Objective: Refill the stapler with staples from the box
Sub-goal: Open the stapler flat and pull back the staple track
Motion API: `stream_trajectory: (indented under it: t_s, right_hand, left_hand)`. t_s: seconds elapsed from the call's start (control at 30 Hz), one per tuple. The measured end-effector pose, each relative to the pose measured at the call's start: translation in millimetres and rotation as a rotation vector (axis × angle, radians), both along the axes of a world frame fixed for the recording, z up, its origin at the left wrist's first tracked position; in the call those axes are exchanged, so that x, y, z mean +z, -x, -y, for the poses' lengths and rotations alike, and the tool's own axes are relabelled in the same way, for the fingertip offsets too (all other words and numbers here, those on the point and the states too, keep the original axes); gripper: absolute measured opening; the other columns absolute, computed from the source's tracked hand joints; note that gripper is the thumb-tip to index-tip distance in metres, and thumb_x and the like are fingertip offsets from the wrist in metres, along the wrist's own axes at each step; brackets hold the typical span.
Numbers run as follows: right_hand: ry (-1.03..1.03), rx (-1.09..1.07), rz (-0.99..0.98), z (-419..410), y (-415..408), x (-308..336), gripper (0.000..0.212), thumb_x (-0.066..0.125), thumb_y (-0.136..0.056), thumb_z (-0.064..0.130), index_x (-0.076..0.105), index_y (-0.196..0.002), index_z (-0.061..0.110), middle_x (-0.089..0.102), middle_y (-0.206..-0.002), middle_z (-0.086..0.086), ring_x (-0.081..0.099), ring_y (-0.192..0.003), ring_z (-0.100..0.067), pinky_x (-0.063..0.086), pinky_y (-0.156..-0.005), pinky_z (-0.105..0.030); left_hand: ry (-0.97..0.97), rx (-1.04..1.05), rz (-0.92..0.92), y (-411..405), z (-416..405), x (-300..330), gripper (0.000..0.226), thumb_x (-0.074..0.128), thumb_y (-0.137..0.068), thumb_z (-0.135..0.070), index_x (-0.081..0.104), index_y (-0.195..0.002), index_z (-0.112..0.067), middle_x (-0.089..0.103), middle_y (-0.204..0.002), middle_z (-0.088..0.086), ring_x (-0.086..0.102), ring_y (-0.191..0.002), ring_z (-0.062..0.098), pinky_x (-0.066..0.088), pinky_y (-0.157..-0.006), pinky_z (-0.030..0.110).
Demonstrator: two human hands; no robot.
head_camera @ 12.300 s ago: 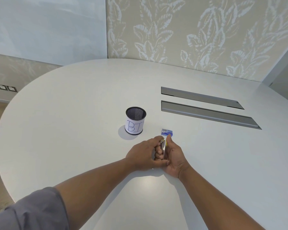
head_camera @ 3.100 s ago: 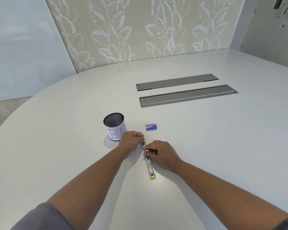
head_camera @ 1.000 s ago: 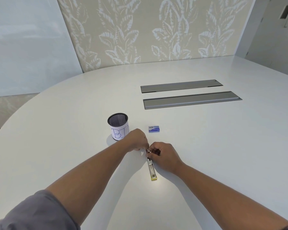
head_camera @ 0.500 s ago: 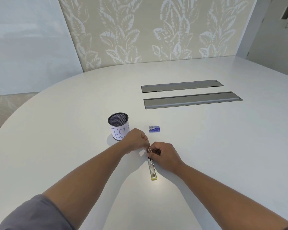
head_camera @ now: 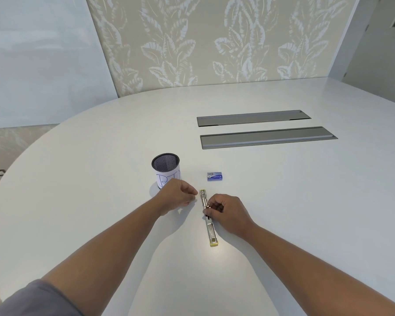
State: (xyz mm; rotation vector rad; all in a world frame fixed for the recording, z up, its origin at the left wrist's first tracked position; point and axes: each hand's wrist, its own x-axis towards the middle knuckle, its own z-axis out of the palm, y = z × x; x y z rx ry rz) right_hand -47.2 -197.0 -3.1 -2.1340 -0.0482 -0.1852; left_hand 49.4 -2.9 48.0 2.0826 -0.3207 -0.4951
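A slim metal stapler [head_camera: 211, 231] with yellow ends lies opened out flat on the white table [head_camera: 283, 201], its length running away from me. My right hand [head_camera: 228, 212] pinches it near the hinge at its middle. My left hand [head_camera: 177, 197] hovers just left of the stapler's far end with its fingers curled. It is not touching the stapler, and I see nothing held in it. The small blue staple box [head_camera: 214, 176] lies beyond the stapler and looks closed.
A black mesh pen cup [head_camera: 165, 167] with a handwritten paper label stands just behind my left hand. Two long grey cable hatches [head_camera: 267, 137] are set into the table farther back on the right. The rounded table edge curves away on the left.
My left hand has let go of the stapler's far end and drawn a little to the left. My right hand stays on the hinge, and the stapler has not moved.
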Motion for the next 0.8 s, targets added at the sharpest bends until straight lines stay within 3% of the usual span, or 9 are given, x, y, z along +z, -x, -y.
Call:
stream_trajectory:
  t_s: [0.23,0.33,0.43,0.63,0.8]
  right_hand:
    - [0.0,0.002,-0.002,0.0,0.7,1.0,0.011,0.076,-0.081,0.031,0.065,-0.08,0.027,0.075,-0.072,0.005,0.067,-0.065,-0.016,0.054,-0.069,-0.035]
    - [0.01,-0.004,0.008,-0.2,1.5,2.0,0.012,0.076,-0.08,0.031,0.064,-0.079,0.031,0.072,-0.069,0.009,0.057,-0.057,-0.004,0.049,-0.063,-0.026]
    - [0.007,-0.009,0.013,-0.2,1.6,2.8,0.014,0.077,-0.08,0.031,0.064,-0.077,0.034,0.071,-0.068,0.009,0.054,-0.056,-0.001,0.046,-0.061,-0.022]
    - [-0.001,-0.003,0.0,-0.8,2.5,4.3,0.012,0.076,-0.081,0.03,0.065,-0.079,0.031,0.073,-0.069,0.013,0.062,-0.059,-0.002,0.05,-0.063,-0.025]
    - [0.003,-0.006,-0.002,-1.0,2.6,3.9,0.012,0.077,-0.081,0.029,0.065,-0.079,0.03,0.073,-0.069,0.012,0.059,-0.058,-0.001,0.05,-0.064,-0.028]
  left_hand:
    - [-0.229,-0.111,0.258,5.9,-0.7,-3.1,0.006,0.074,-0.085,-0.011,0.078,-0.086,-0.016,0.075,-0.081,-0.005,0.066,-0.074,0.006,0.051,-0.071,0.018]
    - [-0.285,-0.13,0.328,7.0,0.9,-4.6,0.006,0.073,-0.087,-0.012,0.077,-0.088,-0.015,0.074,-0.087,-0.004,0.064,-0.076,0.006,0.045,-0.065,0.01]
    - [-0.284,-0.117,0.345,7.3,0.6,-6.5,0.006,0.072,-0.087,-0.012,0.078,-0.088,-0.015,0.075,-0.088,-0.003,0.061,-0.069,0.001,0.041,-0.059,0.003]
    - [-0.268,-0.117,0.313,7.3,-1.7,-6.7,0.01,0.07,-0.087,-0.009,0.078,-0.087,-0.016,0.074,-0.083,-0.007,0.062,-0.07,-0.001,0.046,-0.064,0.009]
    - [-0.312,-0.184,0.343,8.0,0.4,-5.8,0.004,0.069,-0.089,-0.013,0.072,-0.089,-0.016,0.073,-0.087,0.0,0.063,-0.076,0.011,0.049,-0.069,0.017]
